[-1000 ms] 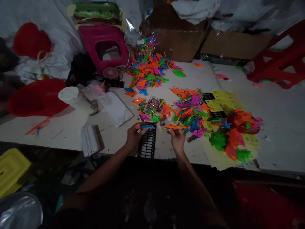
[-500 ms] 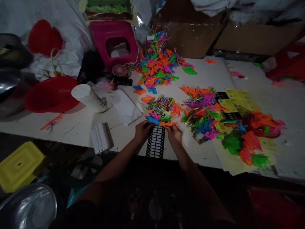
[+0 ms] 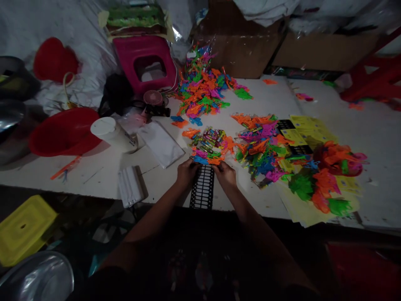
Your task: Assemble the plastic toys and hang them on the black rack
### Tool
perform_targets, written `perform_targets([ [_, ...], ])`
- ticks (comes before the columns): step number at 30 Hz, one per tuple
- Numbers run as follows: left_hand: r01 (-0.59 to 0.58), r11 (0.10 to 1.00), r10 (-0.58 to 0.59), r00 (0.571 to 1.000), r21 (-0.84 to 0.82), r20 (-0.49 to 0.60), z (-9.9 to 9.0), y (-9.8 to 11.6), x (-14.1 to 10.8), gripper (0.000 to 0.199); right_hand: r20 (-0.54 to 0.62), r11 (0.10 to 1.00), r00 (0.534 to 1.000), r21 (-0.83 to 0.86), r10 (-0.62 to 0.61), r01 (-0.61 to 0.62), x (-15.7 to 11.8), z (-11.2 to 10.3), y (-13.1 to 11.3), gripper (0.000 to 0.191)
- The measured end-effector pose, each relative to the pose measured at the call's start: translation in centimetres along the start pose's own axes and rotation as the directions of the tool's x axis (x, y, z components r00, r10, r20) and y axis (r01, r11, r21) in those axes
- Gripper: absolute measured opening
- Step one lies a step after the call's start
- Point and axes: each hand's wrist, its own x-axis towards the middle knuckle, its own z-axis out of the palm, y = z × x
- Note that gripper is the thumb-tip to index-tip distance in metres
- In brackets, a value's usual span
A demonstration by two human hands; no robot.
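Note:
A black slotted strip (image 3: 202, 190), shaped like a ladder, lies lengthwise on the white table in front of me. My left hand (image 3: 186, 173) has its fingers pinched at the strip's far left edge. On the far right edge, the fingers of my right hand (image 3: 227, 174) are closed in the same way. Just beyond my fingertips lie a blue plastic piece (image 3: 200, 160) and an orange plastic piece (image 3: 215, 160). Behind these is a small heap of shiny, multicoloured little tubes (image 3: 211, 140). Dim light hides exactly how the fingertips grip.
Bright plastic pieces (image 3: 205, 92) are heaped at the back, with another pile (image 3: 263, 146) on the right. Yellow printed cards (image 3: 313, 127) lie beyond that pile. A white lidded container (image 3: 114, 133), a white packet (image 3: 163, 144) and a white power-strip-like block (image 3: 130, 186) stand left.
The view has shifted slightly. My right fingertips have moved a little left, closer to the strip's edge. Both hands remain at the strip's far end.

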Motion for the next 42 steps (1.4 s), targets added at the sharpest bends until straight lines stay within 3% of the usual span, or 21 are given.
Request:
perform_targets([
  [10, 0.006, 0.987, 0.003, 0.998, 0.159, -0.056, 0.8, -0.7, 0.2, 0.023, -0.083, 0.990, 0.990, -0.089, -0.118, 0.111, 0.3, 2.1, 0.8, 0.020],
  [14, 0.040, 0.992, -0.034, 0.998, 0.124, -0.049, 0.8, -0.4, 0.3, 0.027, -0.006, 0.992, 0.995, -0.087, -0.095, 0.095, 0.5, 1.8, 0.1, 0.016],
  [18, 0.036, 0.996, -0.029, 0.997, 0.083, -0.076, 0.0, -0.2, -1.5, 0.024, 0.053, 0.991, 0.995, -0.096, -0.086, 0.091, 0.8, -2.5, 0.6, 0.021],
  [21, -0.053, 0.994, 0.060, 0.996, 0.096, -0.070, 0.0, 1.2, -4.0, 0.020, -0.108, 0.983, 0.993, -0.176, 0.037, -0.056, 1.9, -6.9, 2.0, 0.036],
  [24, -0.216, 0.975, 0.209, 0.972, 0.055, 0.108, 1.9, 4.6, -4.8, 0.016, -0.301, 0.859, 0.916, -0.358, 0.263, -0.365, 3.6, -9.9, 3.2, 0.041],
  [26, -0.280, 0.960, 0.269, 0.941, 0.026, 0.207, 4.1, 7.4, -3.5, 0.015, -0.332, 0.771, 0.878, -0.433, 0.346, -0.467, 4.4, -10.8, 3.6, 0.033],
  [27, -0.294, 0.955, 0.279, 0.930, 0.028, 0.238, 5.4, 8.6, -2.3, 0.016, -0.330, 0.768, 0.875, -0.430, 0.355, -0.474, 4.6, -11.1, 3.8, 0.029],
  [29, -0.222, 0.961, 0.160, 0.932, 0.164, 0.325, 7.9, 10.6, 0.5, 0.022, -0.373, 0.825, 0.870, -0.340, 0.322, -0.451, 4.3, -11.6, 4.2, 0.026],
  [33, -0.109, 0.949, 0.004, 0.943, 0.297, 0.332, 11.6, 12.5, 5.2, 0.031, -0.452, 0.962, 0.851, 0.076, 0.268, -0.263, 2.1, -12.7, 5.3, 0.030],
  [37, -0.078, 0.939, -0.051, 0.932, 0.335, 0.359, 12.9, 13.0, 6.6, 0.022, -0.319, 0.861, 0.872, 0.469, 0.371, -0.195, -0.6, -13.1, 5.8, 0.031],
  [42, -0.116, 0.938, -0.004, 0.939, 0.328, 0.343, 10.5, 13.6, 5.6, 0.019, -0.345, 0.681, 0.832, 0.731, 0.435, -0.052, -2.1, -11.8, 5.7, 0.028],
])
